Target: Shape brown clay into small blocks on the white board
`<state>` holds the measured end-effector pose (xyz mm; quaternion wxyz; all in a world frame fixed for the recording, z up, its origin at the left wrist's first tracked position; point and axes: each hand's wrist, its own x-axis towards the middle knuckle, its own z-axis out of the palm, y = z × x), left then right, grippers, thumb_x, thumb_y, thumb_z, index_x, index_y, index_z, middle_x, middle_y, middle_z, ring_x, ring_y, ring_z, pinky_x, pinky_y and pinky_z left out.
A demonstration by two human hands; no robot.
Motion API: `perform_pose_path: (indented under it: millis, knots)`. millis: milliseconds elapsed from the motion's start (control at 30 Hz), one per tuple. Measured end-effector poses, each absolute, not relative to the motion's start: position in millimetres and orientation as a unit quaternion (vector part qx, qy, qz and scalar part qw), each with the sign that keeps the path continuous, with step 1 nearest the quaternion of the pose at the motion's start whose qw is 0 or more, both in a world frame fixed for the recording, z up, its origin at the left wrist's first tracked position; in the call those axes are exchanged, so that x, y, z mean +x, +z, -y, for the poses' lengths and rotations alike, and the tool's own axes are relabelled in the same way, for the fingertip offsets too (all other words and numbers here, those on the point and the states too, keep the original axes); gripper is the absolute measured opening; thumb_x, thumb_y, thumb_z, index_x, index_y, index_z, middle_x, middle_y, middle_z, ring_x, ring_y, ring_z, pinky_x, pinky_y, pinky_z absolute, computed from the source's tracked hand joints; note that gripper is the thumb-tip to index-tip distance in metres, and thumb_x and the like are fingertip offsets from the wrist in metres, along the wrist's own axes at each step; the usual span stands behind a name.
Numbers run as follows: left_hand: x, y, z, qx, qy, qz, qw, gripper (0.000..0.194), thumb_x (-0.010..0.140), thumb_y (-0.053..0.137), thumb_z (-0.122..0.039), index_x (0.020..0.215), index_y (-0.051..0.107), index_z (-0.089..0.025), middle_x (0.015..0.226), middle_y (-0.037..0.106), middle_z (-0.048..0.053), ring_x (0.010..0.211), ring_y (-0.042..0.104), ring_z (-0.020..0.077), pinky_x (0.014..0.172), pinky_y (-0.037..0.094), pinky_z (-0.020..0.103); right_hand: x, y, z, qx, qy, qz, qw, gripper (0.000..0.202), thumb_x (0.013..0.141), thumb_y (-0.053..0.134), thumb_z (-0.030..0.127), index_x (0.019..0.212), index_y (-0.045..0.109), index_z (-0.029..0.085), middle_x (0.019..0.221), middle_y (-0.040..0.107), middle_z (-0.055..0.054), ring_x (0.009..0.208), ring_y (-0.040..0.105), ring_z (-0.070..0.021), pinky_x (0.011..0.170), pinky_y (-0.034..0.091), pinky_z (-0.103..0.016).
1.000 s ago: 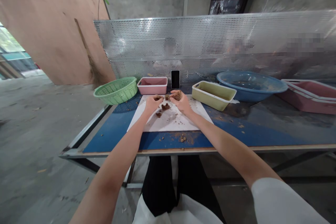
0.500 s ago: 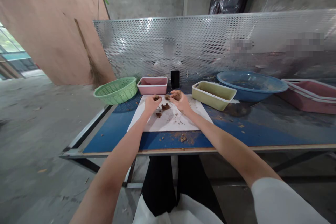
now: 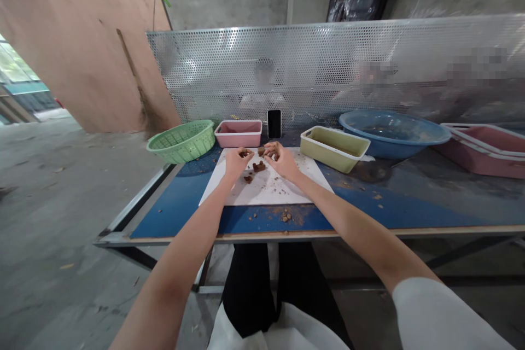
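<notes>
My left hand is curled over the far left part of a white board, its fingers closed around a small dark brown piece. To its right my right hand is bent inward, with fingers closed on something brown that they mostly hide. A brown lump stands between the two hands, close to the right fingertips. Nearer to me lie a knobbly brown piece and a smaller brown fragment. Crumbs are scattered over the board.
Along the back stand a green basket, a pink bin, an upright phone, an olive bin, a blue basin and stacked pink bins. Brown crumbs lie near the front edge. A perforated metal panel rises behind.
My right hand's fingers have shifted slightly left and curled lower, covering more of the brown thing in them. The left hand has barely moved. The pieces on the board stay put.
</notes>
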<state>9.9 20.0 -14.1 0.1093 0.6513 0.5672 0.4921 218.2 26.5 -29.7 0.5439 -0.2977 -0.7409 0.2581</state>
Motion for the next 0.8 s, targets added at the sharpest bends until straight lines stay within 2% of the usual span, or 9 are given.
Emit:
perform_pose_path:
  millis: [133,233,300,400,533,800]
  knots:
    - [5.4,-12.9,-20.5,0.663,0.47,-0.574,0.101,0.011,0.078,0.078,-0.029,0.077,0.079,-0.019,0.084,0.079,0.011,0.081,0.07,0.0267,0.083,0.051,0.038,221.5,-25.3,-22.5,-0.26,0.153,0.833,0.465,0.023,0.095,0.067,0.03,0.118,0.065,0.027,0.112,0.076,-0.007,0.1,0.066,-0.0275,0.107,0.046,-0.05]
    - [3.7,-11.8,-20.7,0.674,0.452,-0.577,0.091,0.007,0.08,0.074,-0.022,0.078,0.08,-0.02,0.094,0.081,0.012,0.094,0.072,0.0299,0.098,0.049,0.043,221.7,-26.6,-23.8,-0.274,0.086,0.857,0.428,0.022,0.1,0.063,0.03,0.121,0.065,0.023,0.115,0.075,-0.01,0.109,0.065,-0.031,0.109,0.043,-0.053]
    - [3.7,-11.2,-20.9,0.675,0.444,-0.583,0.082,0.013,0.08,0.069,-0.015,0.082,0.082,-0.02,0.099,0.081,0.013,0.102,0.072,0.0317,0.106,0.045,0.047,221.7,-29.0,-25.9,-0.287,0.041,0.872,0.394,0.024,0.102,0.061,0.029,0.124,0.064,0.02,0.122,0.073,-0.014,0.118,0.062,-0.0337,0.108,0.043,-0.053]
    - [4.8,-10.8,-21.2,0.668,0.44,-0.596,0.066,0.033,0.072,0.061,-0.001,0.088,0.083,-0.02,0.104,0.08,0.012,0.113,0.069,0.0327,0.114,0.039,0.05,221.1,-32.8,-28.5,-0.287,-0.012,0.892,0.349,0.033,0.105,0.058,0.028,0.136,0.061,0.019,0.128,0.07,-0.016,0.127,0.058,-0.0352,0.11,0.043,-0.053]
    - [6.6,-11.1,-20.5,0.644,0.456,-0.611,0.052,0.049,0.065,0.053,0.005,0.093,0.083,-0.02,0.109,0.08,0.01,0.116,0.067,0.0298,0.115,0.039,0.047,216.3,-36.2,-29.9,-0.281,-0.044,0.905,0.316,0.046,0.106,0.054,0.026,0.152,0.051,0.019,0.126,0.071,-0.016,0.123,0.059,-0.0349,0.109,0.043,-0.053]
    - [4.3,-13.1,-18.7,0.547,0.539,-0.64,0.012,0.04,0.075,0.048,0.0,0.087,0.081,-0.019,0.102,0.076,0.01,0.106,0.067,0.0294,0.104,0.045,0.042,207.5,-38.7,-32.1,-0.27,-0.078,0.92,0.273,0.056,0.105,0.054,0.018,0.16,0.042,0.021,0.122,0.074,-0.014,0.12,0.058,-0.0349,0.105,0.041,-0.051]
